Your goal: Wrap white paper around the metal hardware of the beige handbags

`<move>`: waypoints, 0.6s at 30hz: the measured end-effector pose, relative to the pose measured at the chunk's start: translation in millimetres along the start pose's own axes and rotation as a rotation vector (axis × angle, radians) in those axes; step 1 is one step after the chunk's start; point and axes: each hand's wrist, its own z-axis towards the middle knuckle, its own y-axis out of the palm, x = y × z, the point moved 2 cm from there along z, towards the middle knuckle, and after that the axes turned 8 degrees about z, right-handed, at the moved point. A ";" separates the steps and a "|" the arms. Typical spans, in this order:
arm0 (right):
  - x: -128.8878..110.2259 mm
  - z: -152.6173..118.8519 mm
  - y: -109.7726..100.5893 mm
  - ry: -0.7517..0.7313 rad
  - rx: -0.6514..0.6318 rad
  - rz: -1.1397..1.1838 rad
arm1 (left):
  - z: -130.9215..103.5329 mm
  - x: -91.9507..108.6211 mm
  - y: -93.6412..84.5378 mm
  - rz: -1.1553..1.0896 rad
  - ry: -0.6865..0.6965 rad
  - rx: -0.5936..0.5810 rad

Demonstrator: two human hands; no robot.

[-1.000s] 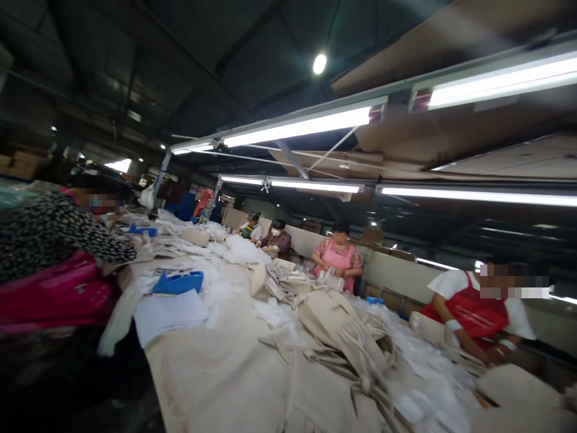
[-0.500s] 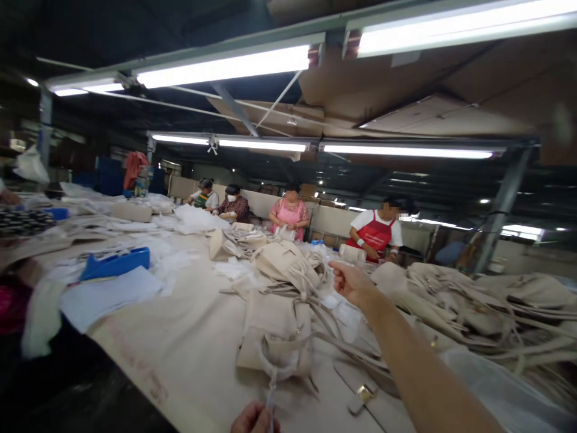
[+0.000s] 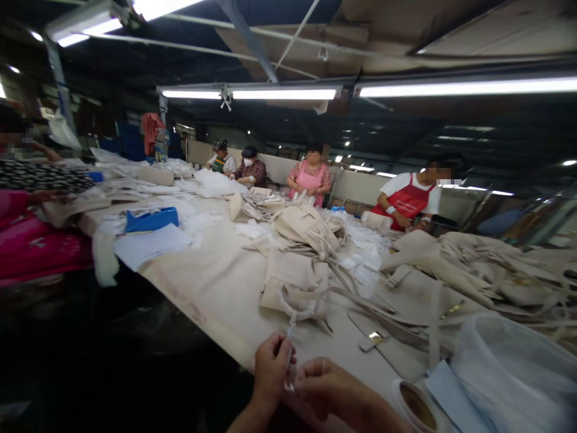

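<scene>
Near the table's front edge, my left hand pinches a thin whitish strip. That strip runs up to the wrapped handle of a beige bag lying on the table. Close to its right, my right hand has its fingers curled together at the strip's lower end, by a small shiny clear piece; exactly what the fingers grip is too blurred to tell. A beige flap with a gold clasp lies right of the bag.
Beige bags and straps are heaped at the right. A tape roll and clear plastic bag sit front right. A blue holder and white sheets lie left. Several people work around the table.
My right hand has come back from the white material in the middle of the table to beside my left hand. The view has tilted down and turned left.
</scene>
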 end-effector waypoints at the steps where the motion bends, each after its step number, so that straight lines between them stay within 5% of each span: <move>1: -5.2 3.4 0.9 -0.011 0.023 0.028 | -0.7 0.8 -1.3 0.036 0.030 0.008; 7: -13.3 28.8 -4.5 -0.047 0.179 0.142 | -3.5 3.0 -5.0 0.153 0.113 0.001; 18: -24.1 51.5 -13.7 -0.072 0.452 -0.145 | -6.5 2.9 -7.9 0.308 0.214 0.024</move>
